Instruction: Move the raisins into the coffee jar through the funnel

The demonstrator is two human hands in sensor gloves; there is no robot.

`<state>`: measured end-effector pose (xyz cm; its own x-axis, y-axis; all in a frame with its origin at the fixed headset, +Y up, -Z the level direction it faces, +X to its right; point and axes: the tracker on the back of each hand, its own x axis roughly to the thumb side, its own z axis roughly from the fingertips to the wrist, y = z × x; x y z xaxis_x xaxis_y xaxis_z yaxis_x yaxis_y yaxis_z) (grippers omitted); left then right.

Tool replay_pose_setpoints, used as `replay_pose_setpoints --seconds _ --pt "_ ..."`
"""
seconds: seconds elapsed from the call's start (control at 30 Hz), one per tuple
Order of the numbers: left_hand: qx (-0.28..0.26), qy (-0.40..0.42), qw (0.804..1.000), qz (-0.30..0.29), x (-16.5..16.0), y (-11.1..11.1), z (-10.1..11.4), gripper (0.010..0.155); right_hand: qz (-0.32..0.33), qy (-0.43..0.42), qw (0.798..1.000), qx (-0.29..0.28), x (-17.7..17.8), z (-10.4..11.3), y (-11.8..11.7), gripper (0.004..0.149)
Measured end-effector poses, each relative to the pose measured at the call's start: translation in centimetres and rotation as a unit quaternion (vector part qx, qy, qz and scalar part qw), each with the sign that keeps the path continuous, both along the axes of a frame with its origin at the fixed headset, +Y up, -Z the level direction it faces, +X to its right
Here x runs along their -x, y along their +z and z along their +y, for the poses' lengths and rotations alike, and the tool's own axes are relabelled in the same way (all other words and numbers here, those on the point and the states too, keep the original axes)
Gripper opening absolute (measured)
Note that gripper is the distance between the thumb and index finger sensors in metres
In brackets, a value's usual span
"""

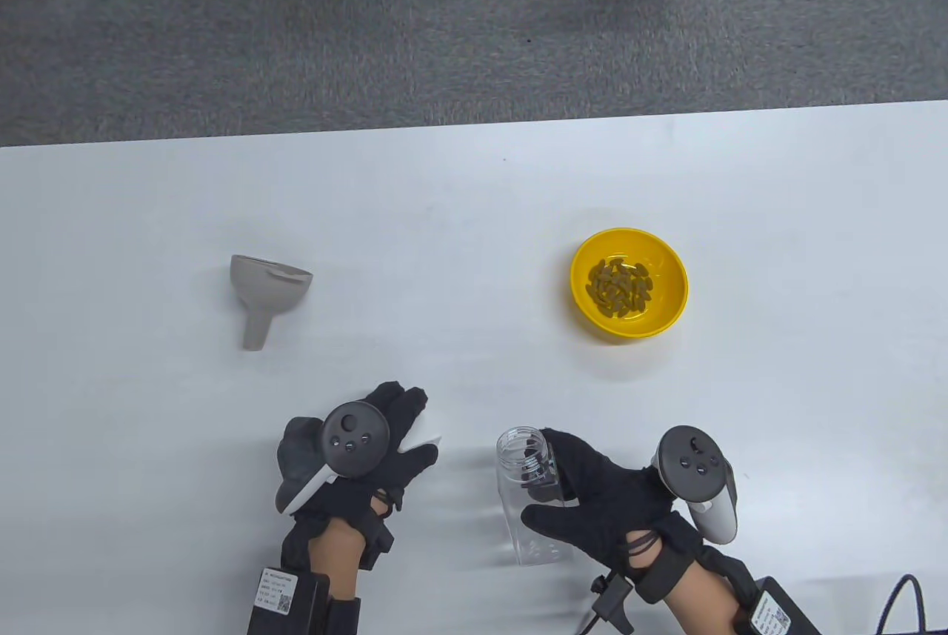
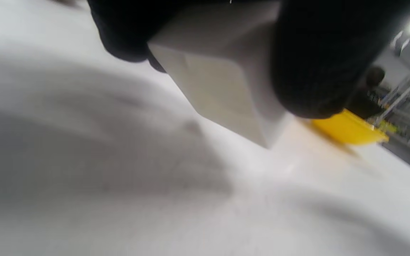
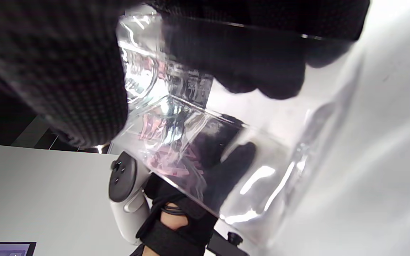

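Clear square plastic jar (image 1: 527, 498), uncapped, is standing at lower centre of the table view, the right hand (image 1: 600, 498) wrapping its side. The left hand (image 1: 355, 453), lower left, is gripping a white lid (image 2: 222, 78), largely hidden. Grey funnel (image 1: 263, 294) is lying at centre-left; yellow bowl (image 1: 629, 283) of raisins (image 1: 618, 287) at centre-right.

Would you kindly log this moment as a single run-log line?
right hand: grips clear jar | left hand: holds white lid | funnel: on its side | raisins: in yellow bowl
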<state>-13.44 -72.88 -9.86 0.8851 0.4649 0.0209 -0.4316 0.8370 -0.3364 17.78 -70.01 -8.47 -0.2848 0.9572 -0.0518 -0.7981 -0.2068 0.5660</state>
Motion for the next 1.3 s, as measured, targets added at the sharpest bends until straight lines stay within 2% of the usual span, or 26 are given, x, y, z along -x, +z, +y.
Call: replay_pose_setpoints --seconds 0.13,0.27,0.47,0.6,0.77,0.83,0.93,1.1,1.3 --pt "-0.008 -0.040 0.999 -0.021 -0.8 0.0 0.2 0.081 -0.005 -0.002 1.000 0.000 -0.3 0.1 -0.2 0.092" --pt "-0.004 -0.132 0.991 -0.036 -1.4 0.1 -0.2 0.085 -0.006 0.002 1.000 -0.002 -0.4 0.1 -0.3 0.093" --pt "0.005 -0.134 0.990 -0.032 -1.7 0.2 -0.2 0.087 -0.002 0.006 1.000 -0.009 -0.3 0.2 -0.2 0.093" --pt "0.009 -0.103 0.994 -0.034 -1.4 0.6 1.1 0.088 -0.001 0.006 1.000 -0.013 -0.3 0.4 -0.2 0.093" --pt "-0.051 -0.153 0.987 -0.024 0.1 2.4 3.6 0.083 -0.001 0.010 1.000 -0.020 -0.7 0.6 -0.3 0.093" --pt "-0.063 -0.184 0.981 -0.020 1.1 3.4 4.1 0.074 -0.004 0.009 1.000 -0.020 -0.8 0.6 -0.3 0.093" --pt "-0.090 -0.240 0.967 -0.009 2.8 5.0 4.5 0.073 -0.011 0.011 1.000 -0.023 -0.9 0.6 -0.4 0.093" --pt "-0.134 -0.290 0.948 0.012 5.7 7.1 4.5 0.076 -0.008 0.014 1.000 -0.027 -0.9 0.5 -0.3 0.092" --pt "-0.176 -0.290 0.941 0.019 7.3 8.6 3.3 0.079 -0.008 0.024 0.999 -0.030 -0.7 0.4 -0.4 0.092"
